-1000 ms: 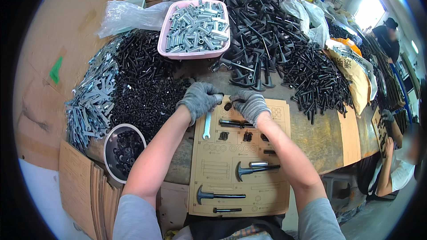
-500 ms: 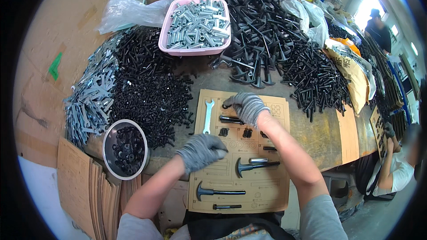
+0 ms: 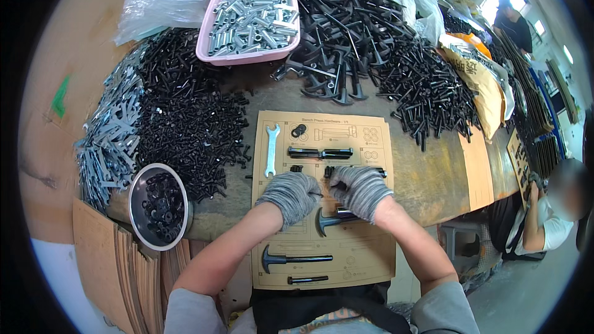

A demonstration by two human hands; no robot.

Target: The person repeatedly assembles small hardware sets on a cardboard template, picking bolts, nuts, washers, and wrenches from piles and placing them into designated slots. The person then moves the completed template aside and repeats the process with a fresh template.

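Observation:
My left hand [image 3: 289, 198], in a grey knitted glove, is closed over the middle of a printed cardboard sheet [image 3: 365, 266]. Close beside it, my gloved right hand [image 3: 360, 193] has its fingers pinched together. Whatever either holds is hidden. Black washers [image 3: 299, 131] lie near the sheet's top, right of a silver open-end wrench [image 3: 271, 150]. Black bolts [image 3: 320, 153] lie above the hands. A T-shaped black part [image 3: 324, 222] and a silver tube are partly covered by my right hand. Lower down are another T-shaped part [image 3: 297, 259] and a single bolt [image 3: 307, 279].
A steel bowl [image 3: 135, 210] of black washers stands left. Behind are heaps of wrenches [image 3: 111, 142], small black bolts [image 3: 185, 130] and T-shaped parts [image 3: 334, 18], plus a pink basin [image 3: 247, 59] of silver tubes. Stacked cardboard [image 3: 102, 260] stands lower left; a person [image 3: 557, 210] sits right.
My right hand has come down from the sheet's top to beside my left hand, leaving black washers there. My left hand has shifted slightly right over the sheet. The whole view has shifted a little.

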